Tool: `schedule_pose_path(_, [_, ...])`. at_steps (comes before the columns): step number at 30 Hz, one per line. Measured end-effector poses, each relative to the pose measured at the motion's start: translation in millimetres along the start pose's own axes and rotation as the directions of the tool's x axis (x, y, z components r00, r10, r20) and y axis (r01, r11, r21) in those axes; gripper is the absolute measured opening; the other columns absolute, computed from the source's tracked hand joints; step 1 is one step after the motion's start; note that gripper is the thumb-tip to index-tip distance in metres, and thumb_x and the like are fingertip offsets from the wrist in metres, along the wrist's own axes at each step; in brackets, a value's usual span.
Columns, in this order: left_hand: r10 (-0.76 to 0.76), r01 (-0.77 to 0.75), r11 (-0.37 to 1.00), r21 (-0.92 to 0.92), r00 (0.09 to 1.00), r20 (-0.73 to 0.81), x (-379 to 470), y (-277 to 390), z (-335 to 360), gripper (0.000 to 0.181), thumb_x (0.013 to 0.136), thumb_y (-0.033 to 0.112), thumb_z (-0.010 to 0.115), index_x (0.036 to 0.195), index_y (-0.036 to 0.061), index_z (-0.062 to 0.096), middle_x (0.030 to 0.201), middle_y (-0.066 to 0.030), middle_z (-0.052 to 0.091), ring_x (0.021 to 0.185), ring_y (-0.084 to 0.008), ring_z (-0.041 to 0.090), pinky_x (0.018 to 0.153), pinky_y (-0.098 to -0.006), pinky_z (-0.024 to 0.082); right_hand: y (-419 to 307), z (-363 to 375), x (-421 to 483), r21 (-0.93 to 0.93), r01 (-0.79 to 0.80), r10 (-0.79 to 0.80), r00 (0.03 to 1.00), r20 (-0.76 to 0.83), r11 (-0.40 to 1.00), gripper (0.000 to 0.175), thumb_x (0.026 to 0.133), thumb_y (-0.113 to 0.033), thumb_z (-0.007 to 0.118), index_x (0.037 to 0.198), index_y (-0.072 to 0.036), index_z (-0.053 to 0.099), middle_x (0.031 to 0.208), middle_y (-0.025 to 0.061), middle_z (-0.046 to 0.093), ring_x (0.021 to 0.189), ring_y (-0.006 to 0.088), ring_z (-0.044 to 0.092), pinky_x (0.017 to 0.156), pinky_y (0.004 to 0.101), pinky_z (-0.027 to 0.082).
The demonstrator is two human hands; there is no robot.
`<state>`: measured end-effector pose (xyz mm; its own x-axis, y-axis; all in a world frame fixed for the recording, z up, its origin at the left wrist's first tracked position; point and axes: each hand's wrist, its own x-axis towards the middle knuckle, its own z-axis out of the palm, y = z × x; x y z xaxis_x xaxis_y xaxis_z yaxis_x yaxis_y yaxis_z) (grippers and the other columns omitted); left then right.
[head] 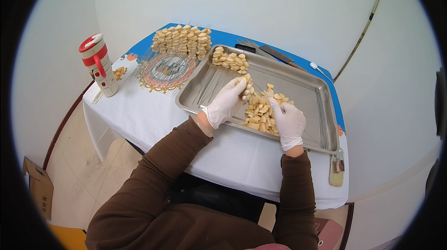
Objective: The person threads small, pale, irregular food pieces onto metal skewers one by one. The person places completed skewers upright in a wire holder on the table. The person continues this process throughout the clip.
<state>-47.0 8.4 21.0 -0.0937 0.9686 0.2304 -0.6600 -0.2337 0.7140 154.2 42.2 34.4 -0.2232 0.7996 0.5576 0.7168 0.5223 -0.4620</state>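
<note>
My left hand [225,101], in a thin white glove, grips a partly filled skewer of pale yellow food slices [247,78] above the metal tray [303,94]. Between the thumb and fingers of my right hand [289,120], gloved likewise, is a pale slice [269,93]. Below and between both hands spreads a heap of loose cut pieces [262,112] on the tray's floor. Filled skewers [230,60] lie at the tray's back left corner, their bare metal ends pointing towards me. Thin bare skewers [323,117] rest along the right side of the tray.
Many filled skewers [181,40] are stacked at the table's back left. A red and white travel mug [99,65] stands left, near small scraps [119,72]. Behind the tray lie a broad-bladed knife [277,54], a black object [245,48] and a white cable plug [314,65]. A phone case [336,173] lies front right.
</note>
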Motion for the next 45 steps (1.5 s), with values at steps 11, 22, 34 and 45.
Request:
schedule_pose_path(11, [0.015,-0.013,0.999,0.049,1.000,-0.024,0,0,1,0.018,0.108,0.022,0.048,0.112,0.0052,0.053,0.091,0.0006,0.052,0.077,-0.0069,0.046,0.066,-0.0212,0.041,-2,-3,0,-0.026,0.011,-0.011,1.000,0.007,1.000,0.065,0.091,-0.062,0.060,0.056,-0.007,0.058,0.050,0.0115,0.049,0.046,0.0295,0.048,0.049,0.0416,0.036])
schedule_pose_path(22, [0.155,-0.102,0.904,0.416,0.983,-0.095,-3,-5,2,0.023,0.107,0.023,0.050,0.122,0.0055,0.055,0.090,0.0014,0.060,0.076,-0.0053,0.053,0.069,-0.0211,0.046,2,-1,0,-0.050,0.001,0.000,1.000,0.017,0.999,0.066,0.091,-0.063,0.060,0.056,-0.007,0.057,0.050,0.0122,0.050,0.047,0.0304,0.049,0.049,0.0428,0.037])
schedule_pose_path(34, [0.212,-0.135,0.876,0.464,0.970,-0.120,-8,-18,9,0.023,0.106,0.021,0.052,0.119,0.0028,0.058,0.093,0.0018,0.059,0.082,-0.0053,0.052,0.076,-0.0217,0.045,-4,-1,-1,-0.013,-0.011,0.012,0.999,0.047,1.000,0.066,0.091,-0.062,0.058,0.057,-0.006,0.060,0.052,0.0139,0.053,0.049,0.0323,0.052,0.050,0.0435,0.038])
schedule_pose_path(45, [0.113,-0.040,0.811,0.583,0.990,-0.089,-15,-10,19,0.024,0.104,0.026,0.056,0.115,0.0052,0.062,0.095,0.0033,0.060,0.084,-0.0037,0.052,0.077,-0.0212,0.046,-10,-5,-2,0.025,-0.060,0.057,0.994,0.094,0.998,0.062,0.089,-0.058,0.065,0.062,-0.003,0.064,0.056,0.0160,0.054,0.052,0.0330,0.052,0.053,0.0419,0.040])
